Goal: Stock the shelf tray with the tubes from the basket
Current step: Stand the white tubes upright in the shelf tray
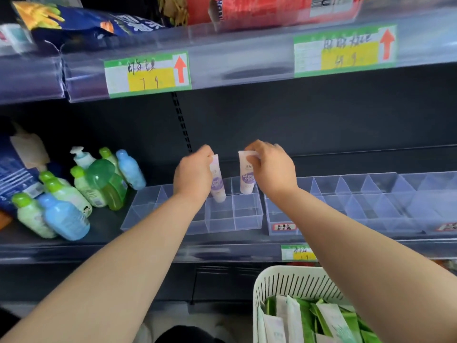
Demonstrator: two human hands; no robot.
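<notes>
Basket (277,271) near; tubes (218,185) hang below pinching fingers (257,146).

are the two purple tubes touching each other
Apart. The head view shows a clear gap between the left tube and the right tube.

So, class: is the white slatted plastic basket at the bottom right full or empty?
Not empty: the white slatted plastic basket holds many green and white tubes, lying below its rim.

Bottles (74,194) L of tray (248,220) on shelf (106,231); basket (284,271) w/ tubes (309,320) below, front-R
</notes>
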